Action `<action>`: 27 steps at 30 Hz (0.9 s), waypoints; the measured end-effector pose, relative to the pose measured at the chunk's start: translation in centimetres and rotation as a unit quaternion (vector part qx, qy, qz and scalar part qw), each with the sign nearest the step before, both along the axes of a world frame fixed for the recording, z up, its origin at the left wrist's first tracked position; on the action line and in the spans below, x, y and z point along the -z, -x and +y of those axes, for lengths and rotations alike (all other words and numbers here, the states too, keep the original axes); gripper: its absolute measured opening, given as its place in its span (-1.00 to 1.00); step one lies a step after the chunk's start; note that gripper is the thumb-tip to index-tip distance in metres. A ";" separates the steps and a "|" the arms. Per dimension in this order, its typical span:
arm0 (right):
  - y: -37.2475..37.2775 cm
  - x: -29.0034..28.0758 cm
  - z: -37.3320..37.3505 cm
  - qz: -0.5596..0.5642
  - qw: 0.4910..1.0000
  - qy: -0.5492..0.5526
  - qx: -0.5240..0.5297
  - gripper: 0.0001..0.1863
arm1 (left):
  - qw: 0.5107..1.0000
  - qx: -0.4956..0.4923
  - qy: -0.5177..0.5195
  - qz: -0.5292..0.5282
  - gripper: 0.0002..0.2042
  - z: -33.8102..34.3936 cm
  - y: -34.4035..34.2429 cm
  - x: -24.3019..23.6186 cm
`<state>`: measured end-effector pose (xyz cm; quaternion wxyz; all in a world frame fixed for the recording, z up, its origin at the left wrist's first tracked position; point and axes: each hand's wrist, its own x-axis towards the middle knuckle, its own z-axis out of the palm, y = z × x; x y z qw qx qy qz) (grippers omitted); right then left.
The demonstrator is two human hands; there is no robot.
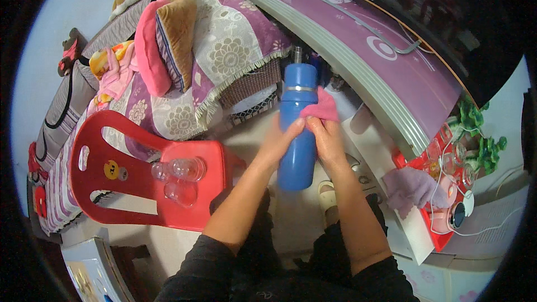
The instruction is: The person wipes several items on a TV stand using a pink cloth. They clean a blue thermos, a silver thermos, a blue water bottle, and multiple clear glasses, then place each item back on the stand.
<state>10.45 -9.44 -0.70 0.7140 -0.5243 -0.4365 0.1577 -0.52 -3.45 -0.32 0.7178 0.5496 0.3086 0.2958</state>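
- Left hand (279, 137) curled round the left side of the blue bottle (297, 162), thumb on its front; slightly blurred, finger spread behind it couldn't be told.
- Right hand (329, 142) pinched the pink cloth (320, 109) against the bottle's right side; thumbs nearly met on the front.
- Both forearms came up from the lower edge, converging; dark sleeves ended near the elbows.
- Bottle: 1, held in front of the body above the pale floor (251, 134), between chair and cabinet. Cloth in hand: 1.
- Left: 1 red plastic chair (117, 198), with 3 clear vessels (187, 169) grouped on its seat.
- Right: 1 red tray (439, 240) on a white surface, cluttered with glassware and cables; 1 lavender cloth (411, 190) draped at its near side.
- Ahead right: 1 purple-topped cabinet (358, 39) carrying 1 dark screen (436, 5). Green leaves (486, 154) beside it.
- Ahead left: 1 sofa (229, 45) under a purple-and-grey patterned cover, 1 pink cushion (151, 50) leaning against 1 brown cushion (179, 33).
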 end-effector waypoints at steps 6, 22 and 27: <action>0.5 1.2 -0.7 0.161 0.956 0.188 -0.156 -0.75 | 0.987 -0.140 0.026 -0.073 -0.40 1.4 0.5 -0.3; -0.4 6.9 -1.9 0.513 0.846 0.143 -0.037 -0.78 | 0.996 -0.047 -0.074 -0.020 -0.31 3.0 0.9 -0.6; -2.5 6.7 -3.3 0.417 0.894 0.160 -0.042 -0.77 | 0.987 -0.140 -0.003 -0.077 -0.32 3.7 0.4 0.7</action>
